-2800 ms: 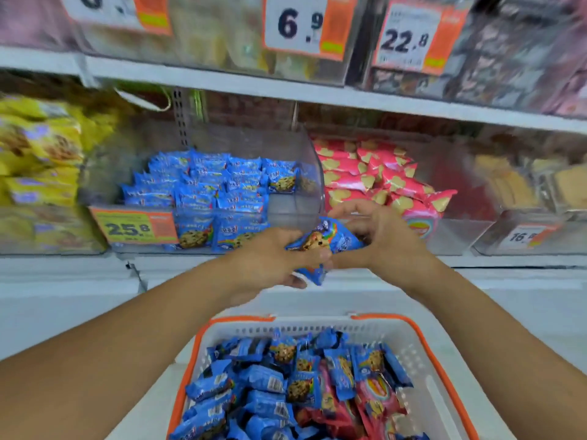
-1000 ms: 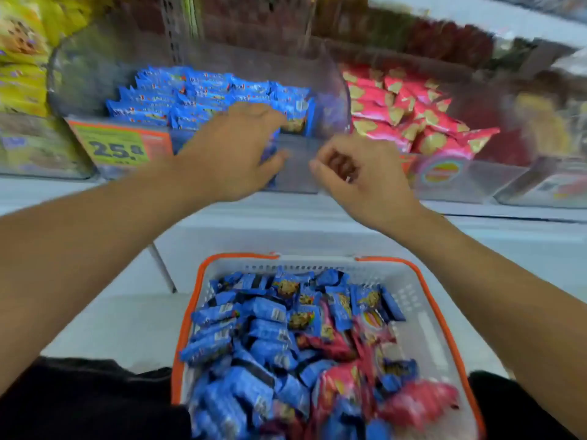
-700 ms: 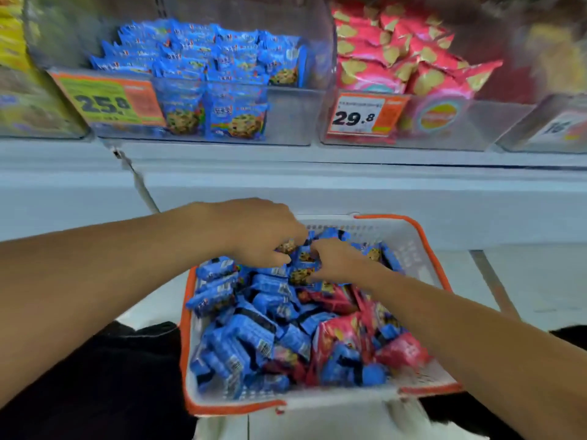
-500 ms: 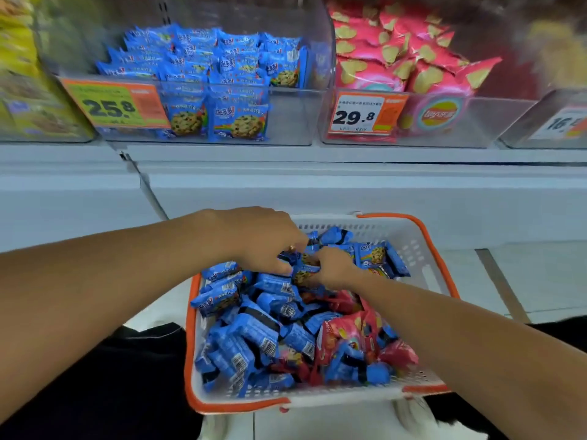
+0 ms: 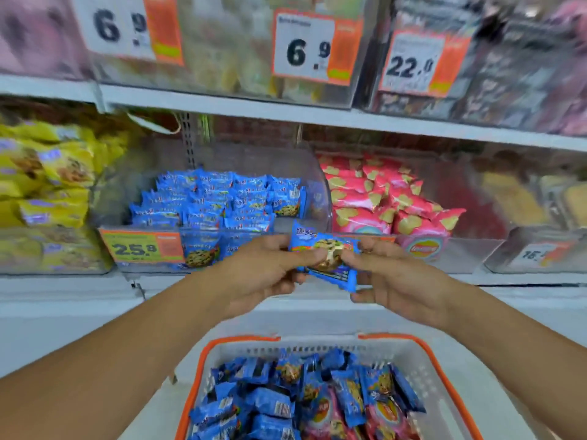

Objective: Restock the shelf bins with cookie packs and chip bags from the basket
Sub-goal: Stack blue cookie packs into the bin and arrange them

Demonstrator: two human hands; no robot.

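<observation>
A: Head view, grip status?
B: Left hand (image 5: 266,274) and right hand (image 5: 394,281) both pinch one blue cookie pack (image 5: 324,255) (chip-cookie print).
A: Location?
B: Above the basket (image 5: 203,360), before the cookie bin (image 5: 317,173).

Blue cookie pack (image 5: 324,258) held up w/ both hands, front of clear cookie bin (image 5: 219,204); basket (image 5: 425,369) below w/ more packs.

price tags on the shelf bins

upper bins carry tags reading 6.9 (image 5: 122,27), 6.9 (image 5: 306,50) and about 22 (image 5: 409,65); the cookie bin's orange tag (image 5: 136,248) reads 25.8; the tag far right (image 5: 536,255) is too blurred to read.
</observation>
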